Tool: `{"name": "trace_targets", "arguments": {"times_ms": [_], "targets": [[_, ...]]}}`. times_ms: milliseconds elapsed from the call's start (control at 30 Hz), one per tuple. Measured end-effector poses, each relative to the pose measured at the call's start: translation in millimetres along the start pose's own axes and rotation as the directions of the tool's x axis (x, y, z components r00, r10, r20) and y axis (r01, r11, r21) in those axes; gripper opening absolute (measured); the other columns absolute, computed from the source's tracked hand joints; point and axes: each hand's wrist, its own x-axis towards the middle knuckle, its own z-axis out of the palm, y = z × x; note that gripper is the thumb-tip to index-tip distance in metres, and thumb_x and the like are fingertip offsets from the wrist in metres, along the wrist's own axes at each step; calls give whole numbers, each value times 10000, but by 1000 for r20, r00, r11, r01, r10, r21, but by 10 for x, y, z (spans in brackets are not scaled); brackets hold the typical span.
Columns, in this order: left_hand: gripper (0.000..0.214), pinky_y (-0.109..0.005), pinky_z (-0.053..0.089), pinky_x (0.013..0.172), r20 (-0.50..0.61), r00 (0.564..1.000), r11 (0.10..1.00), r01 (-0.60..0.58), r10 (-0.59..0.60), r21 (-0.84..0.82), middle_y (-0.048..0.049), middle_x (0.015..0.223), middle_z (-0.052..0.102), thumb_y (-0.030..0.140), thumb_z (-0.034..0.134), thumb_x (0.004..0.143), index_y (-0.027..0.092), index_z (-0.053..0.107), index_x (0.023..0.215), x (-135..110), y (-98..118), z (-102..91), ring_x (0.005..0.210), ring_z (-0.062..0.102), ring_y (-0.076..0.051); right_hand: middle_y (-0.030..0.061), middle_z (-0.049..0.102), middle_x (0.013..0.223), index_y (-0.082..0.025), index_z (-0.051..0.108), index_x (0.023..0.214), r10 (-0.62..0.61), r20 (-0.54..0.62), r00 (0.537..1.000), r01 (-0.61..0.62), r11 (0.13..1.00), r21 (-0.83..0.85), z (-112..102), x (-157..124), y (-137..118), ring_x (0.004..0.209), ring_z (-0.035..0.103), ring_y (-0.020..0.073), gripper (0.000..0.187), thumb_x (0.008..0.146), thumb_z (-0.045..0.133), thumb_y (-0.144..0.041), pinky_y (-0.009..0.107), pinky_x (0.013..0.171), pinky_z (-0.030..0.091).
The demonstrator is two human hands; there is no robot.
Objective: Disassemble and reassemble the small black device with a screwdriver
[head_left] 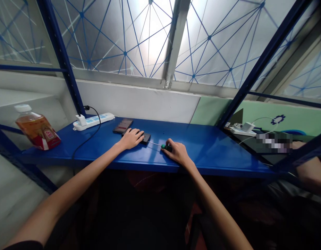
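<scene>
My left hand (pixel 132 137) lies on a small flat black device (pixel 145 138) on the blue shelf (pixel 202 139), fingers laid over it and holding it down. My right hand (pixel 177 151) is closed round the green-and-black handle of a small screwdriver (pixel 165 147). Its thin shaft runs left, with the tip at the black device's edge. Just behind the left hand a dark phone (pixel 123 125) lies flat.
A white power strip (pixel 94 121) with a plugged-in adapter and black cable sits at the back left. A bottle of amber drink (pixel 36 127) stands at the far left. Blue rack uprights frame the shelf. To the right, another person's arm (pixel 310 173) and a white charger (pixel 243 128).
</scene>
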Motion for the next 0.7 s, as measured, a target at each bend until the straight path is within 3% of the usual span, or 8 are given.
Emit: {"name": "trace_targets", "arguments": {"times_ms": [233,567,700], "targets": [[525,-435,353,1032,0,1000,1000,13,-13,-3,-139,1299,626,444,236,1034,182,582,1330,2,6,-15,1229,533,-277,51,678,832,-202,655,856,-51,-52,997,52,999,15,-26,-19,-21,709,596,158,387,950,451,-517,266,581,266],[509,-449,358,1031,-12,1000,1000,11,-11,-23,-144,1293,628,424,256,1031,177,585,1331,-3,10,-10,1227,536,-285,49,643,917,-208,606,890,-52,-84,995,55,998,31,-2,-18,17,708,565,157,277,866,580,-482,260,574,267],[506,-448,357,1029,-8,1000,999,6,-7,-31,-140,1297,627,427,260,1030,182,585,1332,-1,9,-8,1233,534,-288,41,670,801,-207,574,946,-12,-32,999,13,999,30,12,9,15,669,588,183,251,862,578,-443,265,569,249]]}}
